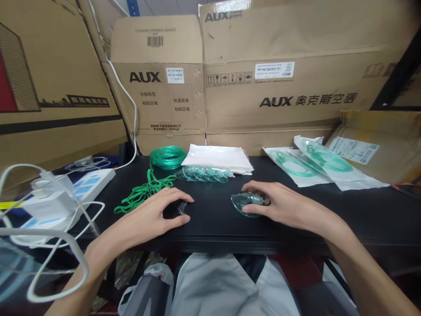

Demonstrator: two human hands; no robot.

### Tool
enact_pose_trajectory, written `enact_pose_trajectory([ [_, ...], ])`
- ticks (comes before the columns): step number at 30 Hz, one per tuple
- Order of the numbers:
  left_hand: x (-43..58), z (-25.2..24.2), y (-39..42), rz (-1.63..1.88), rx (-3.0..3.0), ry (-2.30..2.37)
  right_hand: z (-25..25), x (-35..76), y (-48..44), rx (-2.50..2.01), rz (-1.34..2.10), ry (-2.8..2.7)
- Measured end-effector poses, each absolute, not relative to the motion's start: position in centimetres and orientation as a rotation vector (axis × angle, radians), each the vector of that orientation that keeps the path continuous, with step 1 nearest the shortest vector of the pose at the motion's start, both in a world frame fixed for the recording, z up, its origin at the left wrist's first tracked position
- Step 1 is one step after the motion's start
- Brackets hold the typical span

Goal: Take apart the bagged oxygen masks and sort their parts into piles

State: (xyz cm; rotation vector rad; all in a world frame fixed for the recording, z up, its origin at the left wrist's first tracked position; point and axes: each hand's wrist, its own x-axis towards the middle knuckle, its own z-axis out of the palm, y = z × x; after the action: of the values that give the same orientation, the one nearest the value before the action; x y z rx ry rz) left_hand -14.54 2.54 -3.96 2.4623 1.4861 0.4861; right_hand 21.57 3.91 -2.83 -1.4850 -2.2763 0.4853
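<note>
Black table (213, 221) before cardboard boxes (296, 92); right hand (284, 205) grips clear mask (241, 210), left hand (154, 216) hold unclear.

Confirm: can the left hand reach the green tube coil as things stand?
Likely yes: left hand lies on the table just short of the coil; only flat green straps lie between.

Mask (242, 207): clear, green-tinted plastic cup with grey connector, lying on the black counter (213, 224) near the front edge, half under the right hand (279, 204). Clips (183, 207): small stack of thin bent strips, flat, at the left hand (154, 217) fingertips.
</note>
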Motion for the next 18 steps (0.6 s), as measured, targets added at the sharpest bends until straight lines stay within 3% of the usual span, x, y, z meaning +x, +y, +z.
enact_pose_trajectory([
  [12,-9.0,-0.8,8.1,0.845,2.761,1.385,-1.2,22.1,5.6,-1.31,0.447,-2.288],
  [18,-7.9,-0.7,13.0,0.715,2.853,1.258,0.4,21.8,9.7,-1.186,0.287,-2.203],
])
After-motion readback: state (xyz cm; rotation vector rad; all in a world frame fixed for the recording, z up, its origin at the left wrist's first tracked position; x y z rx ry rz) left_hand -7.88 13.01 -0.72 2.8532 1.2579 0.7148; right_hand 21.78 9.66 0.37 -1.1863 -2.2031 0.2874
